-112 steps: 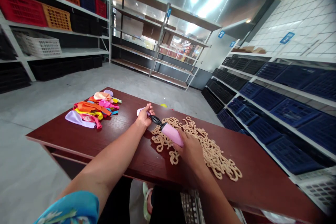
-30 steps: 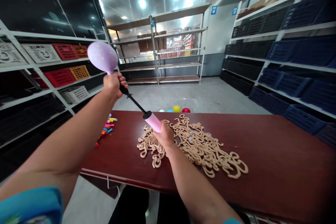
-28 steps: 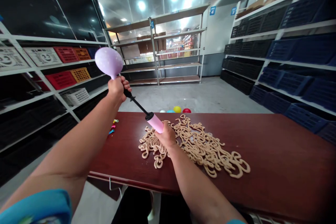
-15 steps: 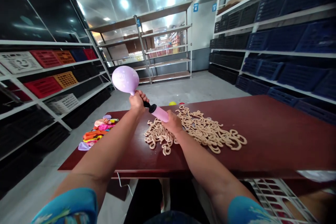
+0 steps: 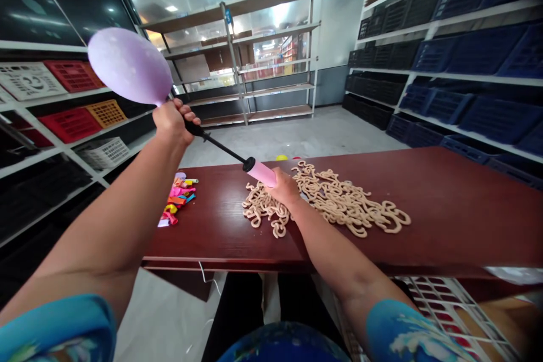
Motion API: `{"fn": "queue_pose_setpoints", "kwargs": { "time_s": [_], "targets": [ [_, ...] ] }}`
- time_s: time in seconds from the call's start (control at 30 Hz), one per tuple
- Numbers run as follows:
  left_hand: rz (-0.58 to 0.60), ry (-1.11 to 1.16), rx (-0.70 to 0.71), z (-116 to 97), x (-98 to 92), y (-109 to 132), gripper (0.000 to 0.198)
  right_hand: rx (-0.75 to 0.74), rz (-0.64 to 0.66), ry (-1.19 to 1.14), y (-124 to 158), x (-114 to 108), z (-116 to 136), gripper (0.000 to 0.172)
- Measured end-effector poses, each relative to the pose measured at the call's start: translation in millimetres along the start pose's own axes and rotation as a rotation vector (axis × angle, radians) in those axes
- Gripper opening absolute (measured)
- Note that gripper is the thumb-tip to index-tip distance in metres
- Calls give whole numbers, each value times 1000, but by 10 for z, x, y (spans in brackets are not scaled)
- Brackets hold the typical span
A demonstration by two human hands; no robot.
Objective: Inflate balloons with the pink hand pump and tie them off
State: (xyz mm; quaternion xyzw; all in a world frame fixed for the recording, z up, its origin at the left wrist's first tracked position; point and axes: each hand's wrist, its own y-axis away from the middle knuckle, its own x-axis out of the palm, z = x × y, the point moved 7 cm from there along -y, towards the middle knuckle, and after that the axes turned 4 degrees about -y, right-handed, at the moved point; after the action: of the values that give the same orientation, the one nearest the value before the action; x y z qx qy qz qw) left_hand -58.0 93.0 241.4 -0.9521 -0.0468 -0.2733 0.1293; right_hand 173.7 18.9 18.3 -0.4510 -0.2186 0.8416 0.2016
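A purple balloon [image 5: 129, 65], inflated and long-oval, sticks up from my left hand [image 5: 173, 123]. That hand is closed round the balloon's neck and the black end of a hand balloon pump [image 5: 262, 173]. Its thin black rod is drawn out of the pink barrel. My right hand [image 5: 285, 188] is wrapped round the barrel, low over a heap of tan, curled, rope-like pieces [image 5: 339, 201] on the table. To the left, partly behind my left forearm, lies a pile of uninflated balloons [image 5: 180, 195] in mixed colours.
The dark red table [image 5: 458, 209] spans the front. Blue crates [image 5: 487, 119] fill the right-hand shelves; red crates [image 5: 70, 124] and others stand on the left. A metal rack [image 5: 278, 92] is behind. Yellow and red round things show past the far table edge. A white wire basket [image 5: 453, 311] sits below right.
My left hand has moved up and left, drawing the pump's rod out of the barrel. The purple balloon is now larger. The right hand stays near the same place on the barrel.
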Motion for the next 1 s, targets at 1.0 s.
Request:
{"fn": "queue_pose_setpoints", "kwargs": {
  "time_s": [1.0],
  "targets": [
    [-2, -25, -20, 200, -270, -81, 16, -17, 28, -15, -7, 127, -8, 35]
  ]
}}
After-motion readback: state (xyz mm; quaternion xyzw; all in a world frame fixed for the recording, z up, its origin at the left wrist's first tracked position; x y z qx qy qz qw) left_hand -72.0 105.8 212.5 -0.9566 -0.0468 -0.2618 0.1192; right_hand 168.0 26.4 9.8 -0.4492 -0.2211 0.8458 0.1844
